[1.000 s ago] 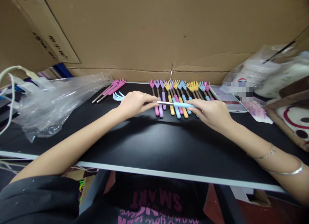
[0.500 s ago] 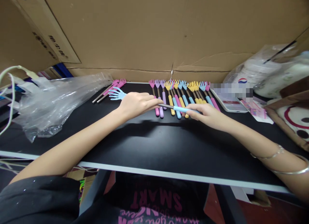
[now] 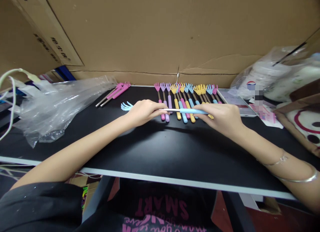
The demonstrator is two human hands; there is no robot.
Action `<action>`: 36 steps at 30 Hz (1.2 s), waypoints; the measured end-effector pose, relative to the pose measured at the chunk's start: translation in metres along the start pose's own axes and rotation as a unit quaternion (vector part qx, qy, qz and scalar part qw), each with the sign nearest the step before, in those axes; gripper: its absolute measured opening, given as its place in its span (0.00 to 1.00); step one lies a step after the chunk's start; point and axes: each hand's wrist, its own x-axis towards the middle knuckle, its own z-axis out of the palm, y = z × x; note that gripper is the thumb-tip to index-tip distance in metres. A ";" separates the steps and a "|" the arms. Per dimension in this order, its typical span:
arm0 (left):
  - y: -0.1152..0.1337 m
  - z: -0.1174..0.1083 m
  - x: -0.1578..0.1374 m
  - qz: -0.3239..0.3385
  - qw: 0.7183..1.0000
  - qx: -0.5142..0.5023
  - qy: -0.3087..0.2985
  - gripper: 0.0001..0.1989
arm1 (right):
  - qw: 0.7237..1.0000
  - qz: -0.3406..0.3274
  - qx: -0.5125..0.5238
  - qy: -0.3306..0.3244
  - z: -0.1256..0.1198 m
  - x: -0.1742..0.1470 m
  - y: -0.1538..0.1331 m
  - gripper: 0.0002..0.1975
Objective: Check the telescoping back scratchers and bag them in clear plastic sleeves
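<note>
Both hands hold a light-blue back scratcher level above the black table. My left hand is closed around its claw end and rod; the blue claw tips poke out to the left. My right hand grips the blue handle from the right end. Between them a stretch of metal rod shows. Behind lies a row of back scratchers in pink, purple, yellow and blue, claws toward the cardboard; my right hand covers some handles. Farther left are pink back scratcher pieces with bare metal rods.
A clear plastic bag and white cables occupy the table's left side. At right are a phone, pink-and-white cards, a bagged cup and a brown bag with a cartoon face. A cardboard wall closes the back.
My right hand has turned and now wraps further over the handle. My left hand has shifted slightly right, and the scratcher's claw has rotated to a more edge-on angle.
</note>
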 end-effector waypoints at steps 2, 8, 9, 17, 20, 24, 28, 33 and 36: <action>0.002 -0.002 0.001 -0.022 0.996 -0.080 -0.045 0.20 | 0.998 -0.039 -0.035 0.031 -0.002 0.000 0.000 0.16; 0.002 -0.003 0.002 -0.018 0.976 -0.191 -0.105 0.21 | 0.989 -0.105 -0.073 0.079 -0.003 0.003 0.000 0.12; 0.002 -0.004 0.002 -0.025 0.977 -0.183 -0.105 0.20 | 0.989 -0.106 -0.071 0.076 -0.002 0.003 0.000 0.13; 0.007 -0.001 -0.001 -0.038 0.998 0.045 -0.014 0.19 | 0.998 -0.052 -0.030 0.002 0.006 -0.001 0.003 0.23; 0.004 0.004 -0.003 0.021 0.988 0.129 0.078 0.19 | 0.996 0.001 0.038 -0.075 0.005 0.000 0.004 0.27; 0.001 0.005 -0.004 0.131 0.952 0.209 0.182 0.21 | 0.944 0.056 0.246 -0.212 0.004 0.005 0.004 0.24; 0.002 0.000 -0.004 0.207 0.912 0.265 0.234 0.19 | 0.874 0.080 0.390 -0.278 0.003 0.009 0.001 0.23; 0.002 0.000 -0.004 0.230 0.893 0.281 0.267 0.18 | 0.883 0.090 0.382 -0.256 0.005 0.008 -0.001 0.22; 0.000 0.003 -0.003 0.214 0.907 0.265 0.246 0.19 | 0.908 0.087 0.338 -0.231 0.009 0.005 0.000 0.22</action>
